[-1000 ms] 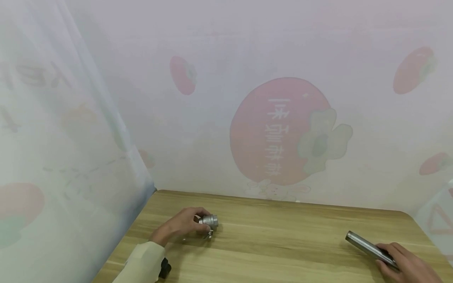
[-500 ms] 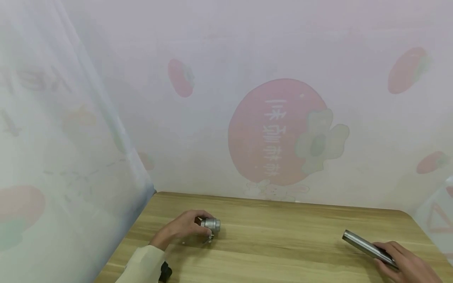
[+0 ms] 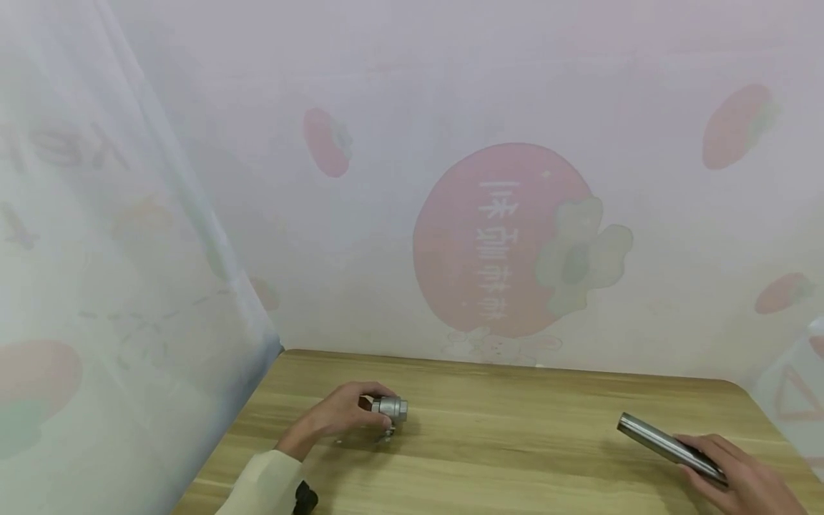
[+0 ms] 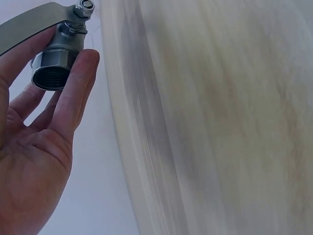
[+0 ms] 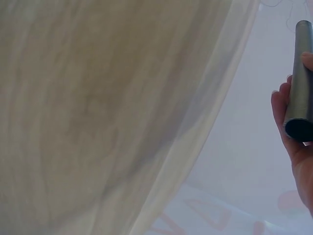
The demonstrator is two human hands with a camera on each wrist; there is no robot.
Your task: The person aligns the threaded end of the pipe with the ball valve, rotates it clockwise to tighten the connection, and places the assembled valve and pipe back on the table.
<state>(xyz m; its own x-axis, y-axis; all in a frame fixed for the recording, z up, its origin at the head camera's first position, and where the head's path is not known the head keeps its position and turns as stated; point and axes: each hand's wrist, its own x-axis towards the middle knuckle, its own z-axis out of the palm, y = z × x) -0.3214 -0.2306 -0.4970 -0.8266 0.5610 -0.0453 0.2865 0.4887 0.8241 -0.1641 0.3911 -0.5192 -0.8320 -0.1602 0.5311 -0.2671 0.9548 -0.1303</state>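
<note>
In the head view my left hand grips a silver ball valve between thumb and fingers, over the left part of the table. The left wrist view shows the valve's threaded open end and its flat metal lever, fixed by a nut. Far to the right, my right hand holds a straight metal pipe, its free end angled up and left. One hollow end of that pipe faces the camera in the right wrist view; part of the hand is cut off there. Valve and pipe are well apart.
The wood-grain table has rounded far corners. Behind it hangs a pale printed curtain with strawberry pictures, and another such curtain borders the left side. A black object sits by the left sleeve.
My left hand has moved slightly right with the valve. The pipe in my right hand has shifted a little left and up. Both grips stay the same.
</note>
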